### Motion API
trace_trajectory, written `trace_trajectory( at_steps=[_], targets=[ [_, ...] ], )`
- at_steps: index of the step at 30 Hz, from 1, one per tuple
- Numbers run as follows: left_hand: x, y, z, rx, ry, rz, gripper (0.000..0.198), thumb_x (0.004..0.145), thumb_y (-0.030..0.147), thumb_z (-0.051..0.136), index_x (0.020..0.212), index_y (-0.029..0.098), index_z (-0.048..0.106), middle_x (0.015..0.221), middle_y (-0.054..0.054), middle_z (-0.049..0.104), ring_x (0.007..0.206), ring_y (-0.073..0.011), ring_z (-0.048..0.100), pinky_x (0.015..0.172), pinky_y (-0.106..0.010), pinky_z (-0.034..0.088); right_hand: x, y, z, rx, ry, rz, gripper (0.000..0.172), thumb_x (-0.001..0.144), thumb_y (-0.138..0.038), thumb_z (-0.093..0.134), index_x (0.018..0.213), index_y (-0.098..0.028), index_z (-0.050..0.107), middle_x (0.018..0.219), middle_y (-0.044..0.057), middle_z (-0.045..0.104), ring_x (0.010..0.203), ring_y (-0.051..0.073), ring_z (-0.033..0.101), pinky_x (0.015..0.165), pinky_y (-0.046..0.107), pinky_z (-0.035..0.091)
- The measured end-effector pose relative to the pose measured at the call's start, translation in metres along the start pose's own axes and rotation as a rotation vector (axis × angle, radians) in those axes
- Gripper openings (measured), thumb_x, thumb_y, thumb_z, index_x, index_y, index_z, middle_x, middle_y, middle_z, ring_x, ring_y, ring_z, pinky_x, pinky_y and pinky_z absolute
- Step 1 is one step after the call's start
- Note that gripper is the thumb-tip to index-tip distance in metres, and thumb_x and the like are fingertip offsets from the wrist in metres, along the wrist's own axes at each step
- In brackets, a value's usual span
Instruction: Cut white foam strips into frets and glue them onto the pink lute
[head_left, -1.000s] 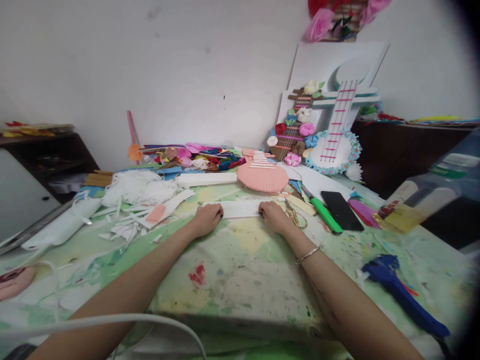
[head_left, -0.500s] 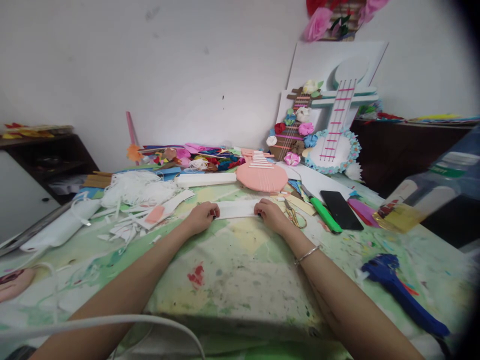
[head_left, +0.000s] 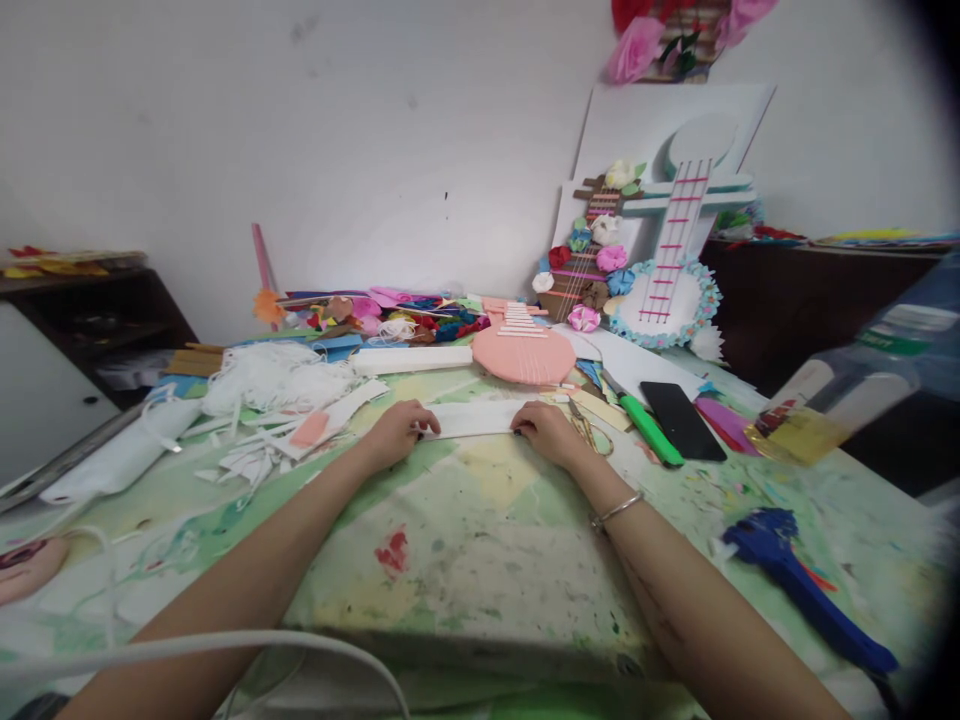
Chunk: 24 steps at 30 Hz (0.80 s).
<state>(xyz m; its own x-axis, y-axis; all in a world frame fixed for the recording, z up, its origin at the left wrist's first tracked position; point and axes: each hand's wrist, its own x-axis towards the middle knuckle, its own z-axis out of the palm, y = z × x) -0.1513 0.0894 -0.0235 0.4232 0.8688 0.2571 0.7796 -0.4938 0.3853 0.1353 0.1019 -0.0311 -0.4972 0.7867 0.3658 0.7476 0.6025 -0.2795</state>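
Observation:
A long white strip (head_left: 474, 420), like card or foam board, lies across the table in front of me. My left hand (head_left: 396, 434) pinches its left end, and my right hand (head_left: 546, 430) has its fingers closed on the right end. Just beyond the strip is a pink lute-shaped craft piece (head_left: 523, 356) with white bars and strings on it. Beside it to the left sits a white box-like bar (head_left: 412, 360). Gold-handled scissors (head_left: 592, 430) lie close to my right hand.
To the right are a green utility knife (head_left: 649, 430), a black phone (head_left: 682, 420), a blue glue gun (head_left: 810, 590) and a bottle (head_left: 840, 385) of yellowish liquid. White scraps (head_left: 259, 452) and tangled white string (head_left: 277, 375) cover the left. A white cable (head_left: 225, 640) crosses the near left.
My left hand has shifted very slightly left and its fingers have moved on the strip's end. My right hand stays nearly in place at the other end.

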Motion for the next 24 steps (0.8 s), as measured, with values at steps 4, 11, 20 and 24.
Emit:
trace_trajectory(
  at_steps=[4,11,20,24],
  targets=[
    [-0.002,-0.001,0.0,0.0,-0.03,0.141,0.04,0.063,-0.002,0.041,0.079,0.019,0.071,0.079,-0.004,0.061,0.077,-0.0159,0.058,0.073,-0.026,0.044,-0.001,-0.004,-0.002,-0.051,-0.009,0.002,0.019,0.073,-0.004,0.05,0.079,-0.014,0.065,0.077,0.005,0.064,0.074,0.015,0.054,0.069,0.023,0.038],
    [-0.007,0.002,0.0,0.039,-0.017,0.227,0.026,0.071,0.009,0.049,0.082,0.02,0.07,0.085,-0.004,0.063,0.078,-0.0157,0.059,0.074,-0.025,0.045,-0.002,-0.009,-0.01,-0.16,-0.086,-0.029,0.017,0.073,-0.007,0.05,0.076,-0.016,0.064,0.076,0.005,0.062,0.073,0.015,0.052,0.065,0.023,0.033],
    [-0.003,-0.001,-0.002,0.076,-0.029,0.284,0.024,0.083,0.017,0.043,0.08,0.019,0.067,0.082,-0.005,0.065,0.077,-0.0153,0.059,0.073,-0.025,0.044,-0.002,-0.02,-0.014,-0.26,-0.129,-0.016,0.016,0.08,-0.011,0.049,0.08,-0.018,0.063,0.084,0.008,0.061,0.078,0.017,0.052,0.059,0.025,0.028],
    [-0.006,0.007,-0.002,0.161,-0.013,0.292,0.018,0.083,0.023,0.048,0.077,0.017,0.064,0.08,-0.006,0.063,0.075,-0.0163,0.057,0.072,-0.027,0.043,-0.002,-0.017,-0.011,-0.227,-0.117,0.004,0.016,0.081,-0.011,0.048,0.081,-0.018,0.063,0.085,0.006,0.06,0.081,0.016,0.052,0.063,0.023,0.031]
  ],
)
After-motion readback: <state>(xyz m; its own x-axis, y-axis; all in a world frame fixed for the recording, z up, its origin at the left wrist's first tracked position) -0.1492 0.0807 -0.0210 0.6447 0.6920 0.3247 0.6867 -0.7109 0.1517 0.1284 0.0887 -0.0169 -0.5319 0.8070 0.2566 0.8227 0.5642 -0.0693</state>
